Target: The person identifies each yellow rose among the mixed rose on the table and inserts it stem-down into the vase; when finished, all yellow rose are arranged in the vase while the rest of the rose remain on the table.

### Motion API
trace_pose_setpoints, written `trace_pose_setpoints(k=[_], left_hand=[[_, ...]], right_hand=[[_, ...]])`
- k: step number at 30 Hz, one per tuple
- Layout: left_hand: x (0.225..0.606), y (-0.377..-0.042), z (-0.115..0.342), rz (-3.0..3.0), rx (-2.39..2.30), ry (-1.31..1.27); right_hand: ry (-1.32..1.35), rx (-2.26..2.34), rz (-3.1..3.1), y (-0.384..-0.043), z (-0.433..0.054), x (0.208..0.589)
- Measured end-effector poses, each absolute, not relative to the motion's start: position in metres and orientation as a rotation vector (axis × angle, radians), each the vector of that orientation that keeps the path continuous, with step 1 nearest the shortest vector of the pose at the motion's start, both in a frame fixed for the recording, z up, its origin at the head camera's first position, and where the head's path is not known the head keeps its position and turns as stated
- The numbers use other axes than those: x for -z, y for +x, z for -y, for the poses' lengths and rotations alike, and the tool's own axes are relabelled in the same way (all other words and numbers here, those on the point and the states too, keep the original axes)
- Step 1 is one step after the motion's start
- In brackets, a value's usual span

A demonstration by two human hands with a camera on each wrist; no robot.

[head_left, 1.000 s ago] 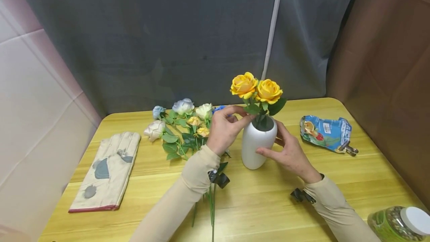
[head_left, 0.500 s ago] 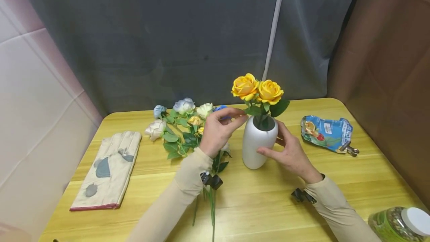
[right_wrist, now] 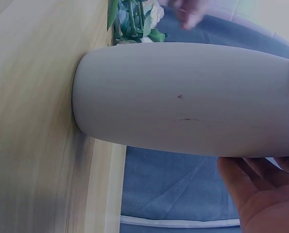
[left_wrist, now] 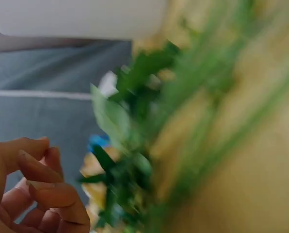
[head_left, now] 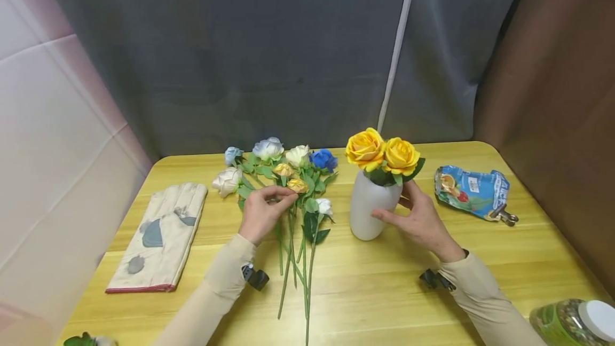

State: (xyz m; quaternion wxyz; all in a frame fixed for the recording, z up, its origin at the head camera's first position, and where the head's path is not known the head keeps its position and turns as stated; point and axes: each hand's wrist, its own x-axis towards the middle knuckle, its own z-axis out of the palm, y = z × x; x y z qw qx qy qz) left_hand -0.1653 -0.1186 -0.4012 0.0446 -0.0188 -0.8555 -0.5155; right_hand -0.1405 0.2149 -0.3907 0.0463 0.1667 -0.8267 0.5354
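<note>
My right hand (head_left: 425,223) grips a white vase (head_left: 371,210), its thumb on the near side and fingers behind. Two large yellow roses (head_left: 384,152) stand in the vase, their leaves at its mouth. In the right wrist view the vase (right_wrist: 183,99) fills the middle, with part of my right hand (right_wrist: 265,187) against it. My left hand (head_left: 265,212) hovers by a pile of artificial flowers, close to a small yellow flower (head_left: 297,185). The left wrist view shows the left hand (left_wrist: 35,189) with loosely bent fingers, holding nothing; leaves there are blurred.
Around the pile lie a blue flower (head_left: 324,159), a white flower (head_left: 324,206) and several long green stems. A folded glove (head_left: 158,236) lies left. At right are a clipped blue pouch (head_left: 471,191) and a white-lidded jar (head_left: 572,322).
My left hand has left the roses by the vase mouth and moved left to the flower pile. The two yellow roses sit lower in the vase. My right hand keeps its grip.
</note>
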Motion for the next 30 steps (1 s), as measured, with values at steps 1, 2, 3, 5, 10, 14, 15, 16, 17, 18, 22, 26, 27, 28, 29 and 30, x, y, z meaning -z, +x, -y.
trace_pose_setpoints(k=[1, 2, 3, 5, 10, 14, 15, 16, 17, 18, 22, 26, 27, 28, 29, 30], left_hand=[[0.406, -0.164, 0.123, 2.638, 1.537, -0.035], [0.41, -0.164, 0.126, 2.658, 1.507, -0.022], [0.413, -0.163, 0.13, 2.679, 1.488, -0.012], [0.419, -0.161, 0.135, 2.728, 1.489, 0.014], [0.427, -0.159, 0.139, 2.826, 1.592, 0.099], [0.431, -0.159, 0.137, 2.833, 1.641, 0.127], [0.432, -0.159, 0.137, 2.83, 1.65, 0.125], [0.433, -0.16, 0.137, 2.823, 1.667, 0.129], [0.434, -0.161, 0.137, 2.814, 1.69, 0.139], [0.435, -0.161, 0.136, 2.802, 1.713, 0.149], [0.438, -0.164, 0.136, 2.743, 1.85, 0.209], [0.439, -0.163, 0.136, 2.67, 2.006, 0.284], [0.438, -0.163, 0.136, 2.65, 2.039, 0.305], [0.438, -0.163, 0.136, 2.638, 2.053, 0.317], [0.437, -0.162, 0.136, 2.627, 2.068, 0.324], [0.436, -0.162, 0.136, 2.617, 2.081, 0.329]], right_hand=[[0.507, -1.637, 2.525, -0.14, -0.215, 0.391], [0.505, -1.637, 2.526, -0.141, -0.215, 0.391], [0.504, -1.636, 2.528, -0.141, -0.215, 0.39], [0.5, -1.637, 2.527, -0.141, -0.215, 0.39], [0.491, -1.64, 2.525, -0.14, -0.215, 0.39], [0.488, -1.643, 2.529, -0.14, -0.215, 0.39], [0.49, -1.642, 2.53, -0.14, -0.215, 0.39], [0.49, -1.642, 2.53, -0.139, -0.215, 0.391], [0.491, -1.642, 2.528, -0.139, -0.215, 0.391], [0.493, -1.64, 2.527, -0.139, -0.215, 0.391], [0.496, -1.63, 2.525, -0.139, -0.215, 0.391], [0.5, -1.623, 2.525, -0.14, -0.215, 0.391], [0.501, -1.624, 2.525, -0.14, -0.215, 0.391], [0.501, -1.626, 2.525, -0.14, -0.215, 0.391], [0.499, -1.627, 2.525, -0.14, -0.215, 0.391], [0.499, -1.629, 2.525, -0.14, -0.215, 0.391]])
